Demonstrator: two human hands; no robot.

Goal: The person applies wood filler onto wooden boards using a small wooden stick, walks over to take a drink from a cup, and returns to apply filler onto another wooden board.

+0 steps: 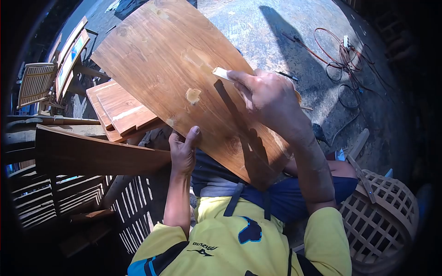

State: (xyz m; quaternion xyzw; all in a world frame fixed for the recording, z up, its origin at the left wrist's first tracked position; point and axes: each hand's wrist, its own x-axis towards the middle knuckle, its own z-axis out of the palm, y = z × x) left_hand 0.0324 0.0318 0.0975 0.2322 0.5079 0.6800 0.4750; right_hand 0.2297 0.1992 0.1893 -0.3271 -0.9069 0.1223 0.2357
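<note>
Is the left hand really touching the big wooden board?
Touching. The head view shows the left hand at the edge of the big wooden board, with its thumb lying over the top face.

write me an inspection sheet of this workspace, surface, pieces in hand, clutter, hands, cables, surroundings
Surface: grey, stained ground, partly in shadow.
Things in hand: wide wooden panel above the lap, with pale patches; small white tool, brownish at its tip.
Clutter: stacked boards and a long dark board at left; thin dark item on the ground.
Hands: left hand grips the panel's near edge; right hand holds the white tool over it.
Cables: reddish and dark, loosely tangled at upper right.
Surroundings: slatted wooden pieces at left, lattice item at lower right; other people: nothing seen.
</note>
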